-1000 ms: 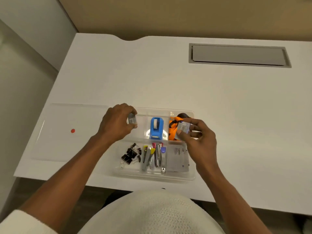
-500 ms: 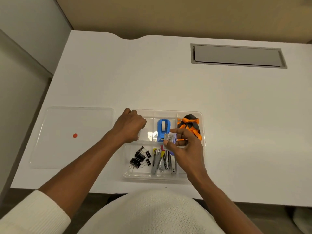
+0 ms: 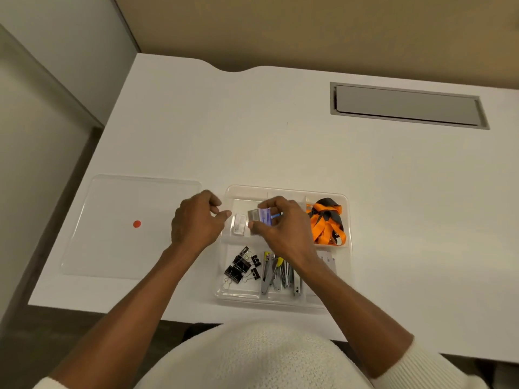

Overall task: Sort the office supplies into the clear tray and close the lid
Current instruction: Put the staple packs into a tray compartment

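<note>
The clear tray (image 3: 347,217) sits near the desk's front edge. A small staple box (image 3: 240,224) lies in its back left compartment. My left hand (image 3: 196,220) hovers just left of that box, fingers apart, holding nothing. My right hand (image 3: 280,223) is over the back middle compartment, pinching a second small box (image 3: 262,214) and hiding the blue tape dispenser. An orange and black lanyard (image 3: 327,221) fills the back right compartment. Black binder clips (image 3: 241,266) and several metal tools (image 3: 276,273) lie in the front compartments. The clear lid (image 3: 112,248) with a red dot lies flat to the left.
A grey cable hatch (image 3: 407,106) is set into the white desk (image 3: 280,141) at the back right. The desk's front edge runs close below the tray. A wall corner stands at the far left.
My left hand let go of its box in the back left compartment and drew away leftward. My right hand carried its box from the right side leftward over the middle compartment.
</note>
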Action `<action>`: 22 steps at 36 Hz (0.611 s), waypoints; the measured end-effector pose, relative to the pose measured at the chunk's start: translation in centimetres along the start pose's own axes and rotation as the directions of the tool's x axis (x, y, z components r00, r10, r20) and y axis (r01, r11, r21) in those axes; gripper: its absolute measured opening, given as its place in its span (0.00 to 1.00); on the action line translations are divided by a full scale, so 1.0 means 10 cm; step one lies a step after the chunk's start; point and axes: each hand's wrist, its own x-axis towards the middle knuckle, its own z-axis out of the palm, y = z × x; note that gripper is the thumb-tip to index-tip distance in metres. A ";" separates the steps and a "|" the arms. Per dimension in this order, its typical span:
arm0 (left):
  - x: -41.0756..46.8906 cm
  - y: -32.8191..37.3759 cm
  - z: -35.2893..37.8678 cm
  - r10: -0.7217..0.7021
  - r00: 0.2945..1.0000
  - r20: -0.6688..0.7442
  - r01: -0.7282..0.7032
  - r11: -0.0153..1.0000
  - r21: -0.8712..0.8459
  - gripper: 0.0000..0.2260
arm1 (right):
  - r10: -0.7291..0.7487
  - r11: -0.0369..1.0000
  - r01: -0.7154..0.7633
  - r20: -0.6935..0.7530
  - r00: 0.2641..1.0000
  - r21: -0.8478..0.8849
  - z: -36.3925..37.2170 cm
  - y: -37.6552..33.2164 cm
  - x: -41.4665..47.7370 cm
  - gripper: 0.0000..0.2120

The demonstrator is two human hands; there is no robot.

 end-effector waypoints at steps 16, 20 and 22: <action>-0.19 -0.21 0.18 -0.176 0.976 0.132 0.196 0.967 -0.161 0.06 | -0.103 0.755 0.149 0.110 0.989 -0.638 0.68 -0.16 0.32 0.23; -0.17 -0.24 0.21 -0.180 0.974 0.135 0.203 0.964 -0.174 0.06 | -0.096 0.749 0.177 0.160 0.982 -0.639 0.67 -0.17 0.34 0.24; -0.16 -0.26 0.23 -0.182 0.973 0.139 0.206 0.962 -0.180 0.06 | -0.092 0.761 0.175 0.162 0.982 -0.625 0.65 -0.18 0.34 0.23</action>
